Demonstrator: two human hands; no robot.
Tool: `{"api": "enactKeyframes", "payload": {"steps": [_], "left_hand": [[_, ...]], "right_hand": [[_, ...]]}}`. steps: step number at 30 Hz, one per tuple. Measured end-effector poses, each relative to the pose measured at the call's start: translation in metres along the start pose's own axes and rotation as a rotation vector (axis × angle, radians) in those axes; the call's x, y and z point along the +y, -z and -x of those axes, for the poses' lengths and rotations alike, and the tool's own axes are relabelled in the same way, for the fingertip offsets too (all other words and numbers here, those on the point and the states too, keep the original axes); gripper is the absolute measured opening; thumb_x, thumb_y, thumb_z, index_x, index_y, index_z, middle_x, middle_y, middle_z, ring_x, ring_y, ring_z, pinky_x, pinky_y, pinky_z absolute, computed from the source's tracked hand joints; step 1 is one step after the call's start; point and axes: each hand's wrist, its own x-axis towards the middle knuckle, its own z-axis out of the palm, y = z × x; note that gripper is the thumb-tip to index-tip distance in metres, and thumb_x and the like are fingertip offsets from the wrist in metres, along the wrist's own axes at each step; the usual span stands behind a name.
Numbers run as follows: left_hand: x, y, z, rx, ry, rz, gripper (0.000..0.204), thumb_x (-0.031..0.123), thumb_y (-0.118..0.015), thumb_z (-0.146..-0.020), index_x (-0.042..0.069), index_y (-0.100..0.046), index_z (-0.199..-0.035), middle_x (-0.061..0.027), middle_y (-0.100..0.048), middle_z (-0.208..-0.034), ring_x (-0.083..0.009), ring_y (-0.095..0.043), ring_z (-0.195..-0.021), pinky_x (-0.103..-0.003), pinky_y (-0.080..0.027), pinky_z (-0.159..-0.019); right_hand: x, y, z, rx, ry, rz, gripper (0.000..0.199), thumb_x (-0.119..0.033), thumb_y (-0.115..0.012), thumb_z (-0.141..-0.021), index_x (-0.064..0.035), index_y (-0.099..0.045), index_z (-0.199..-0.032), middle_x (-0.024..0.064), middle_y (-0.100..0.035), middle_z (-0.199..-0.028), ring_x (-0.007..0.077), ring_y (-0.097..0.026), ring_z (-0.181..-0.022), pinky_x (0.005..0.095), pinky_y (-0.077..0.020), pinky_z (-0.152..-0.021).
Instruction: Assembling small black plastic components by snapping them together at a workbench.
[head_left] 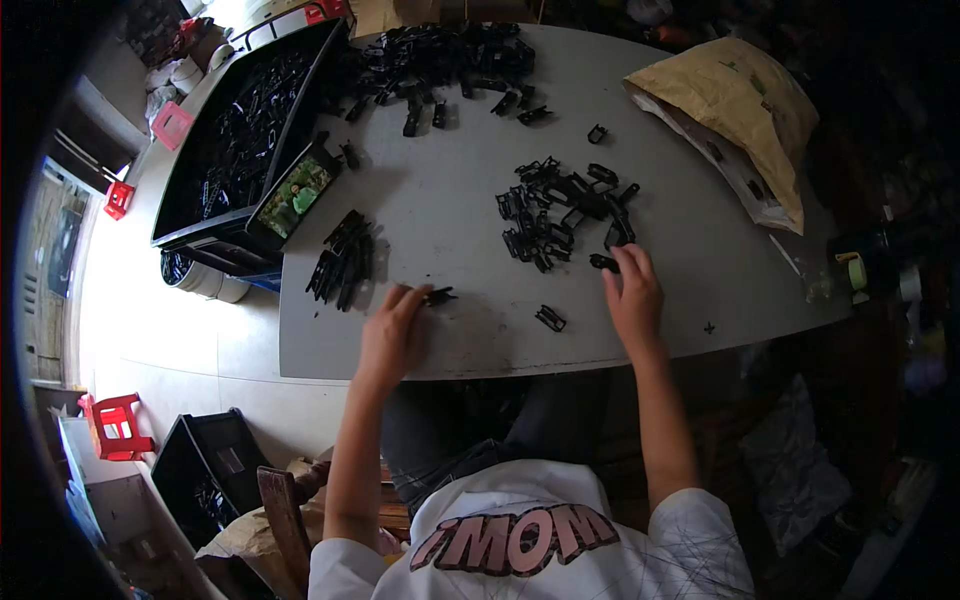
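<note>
My left hand is over the grey table near its front edge. Its fingers are pinched on a small black plastic clip that points to the right. My right hand has thumb and fingertips closed about another black clip, just below a loose pile of black clips. Between the two hands a single black clip lies on the tabletop. Left of the pile, beyond my left hand, is a smaller group of long black pieces, lying side by side.
The grey table carries a large heap of black parts at its far edge. At the left stands a black crate full of parts, with a phone leaning on it. A brown paper sack lies at the right.
</note>
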Motion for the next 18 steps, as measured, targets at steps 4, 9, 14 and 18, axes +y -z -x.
{"api": "enactKeyframes", "payload": {"steps": [4, 9, 14, 18], "left_hand": [[0.009, -0.023, 0.011, 0.019, 0.013, 0.278, 0.019, 0.003, -0.054, -0.085, 0.004, -0.056, -0.104, -0.0152, -0.062, -0.085, -0.0293, -0.062, -0.077, -0.035, -0.048, -0.071], [0.018, -0.033, 0.018, -0.021, 0.087, 0.413, 0.011, 0.006, -0.055, -0.088, 0.003, -0.06, -0.098, -0.0056, -0.059, -0.071, -0.0117, -0.057, -0.066, -0.026, -0.045, -0.061], [0.017, -0.049, 0.021, 0.033, 0.106, 0.462, 0.011, 0.008, -0.055, -0.09, 0.002, -0.063, -0.093, -0.0035, -0.057, -0.066, -0.0081, -0.054, -0.059, -0.024, -0.043, -0.055], [0.018, -0.053, 0.019, 0.022, 0.136, 0.476, 0.012, 0.008, -0.054, -0.091, 0.001, -0.064, -0.092, -0.0032, -0.057, -0.064, -0.0073, -0.053, -0.056, -0.024, -0.042, -0.053]], "right_hand": [[0.021, -0.009, 0.003, -0.177, -0.219, -0.233, 0.02, -0.006, -0.066, -0.08, 0.0006, -0.059, -0.097, 0.0101, -0.056, -0.096, 0.021, -0.058, -0.073, 0.0322, -0.047, -0.063], [-0.005, 0.001, 0.026, -0.191, -0.147, -0.241, 0.023, -0.003, -0.069, -0.076, 0.0007, -0.058, -0.096, 0.0104, -0.056, -0.092, 0.0206, -0.055, -0.065, 0.0328, -0.046, -0.059], [-0.057, 0.006, 0.044, -0.175, -0.077, -0.329, 0.028, -0.005, -0.069, -0.076, -0.0003, -0.056, -0.1, 0.0123, -0.055, -0.094, 0.0265, -0.058, -0.076, 0.0343, -0.048, -0.065], [-0.068, 0.005, 0.05, -0.201, -0.036, -0.223, 0.03, -0.008, -0.069, -0.076, -0.0006, -0.056, -0.102, 0.0133, -0.055, -0.097, 0.0328, -0.058, -0.084, 0.0378, -0.0487, -0.07]]}}
